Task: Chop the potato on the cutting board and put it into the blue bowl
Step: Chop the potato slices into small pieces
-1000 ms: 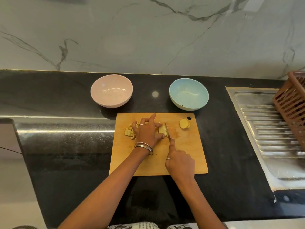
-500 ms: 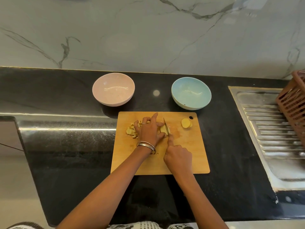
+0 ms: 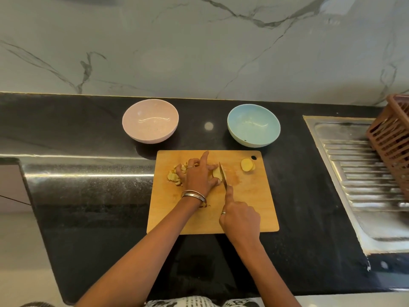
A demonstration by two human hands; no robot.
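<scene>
The left hand (image 3: 198, 176) hides most of the potato (image 3: 217, 173); the right edge crops the brown basket (image 3: 391, 142).

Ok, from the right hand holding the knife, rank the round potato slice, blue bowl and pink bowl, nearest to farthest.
From the right hand:
1. Round potato slice, board's far right corner.
2. Blue bowl, behind the board, right.
3. Pink bowl, behind the board, left.

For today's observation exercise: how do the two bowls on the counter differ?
The pink bowl stands beyond the cutting board's left corner; the blue bowl stands beyond its right corner, nearer the sink. They differ in colour. Both are round, upright, alike in size, and hold no potato.
</scene>
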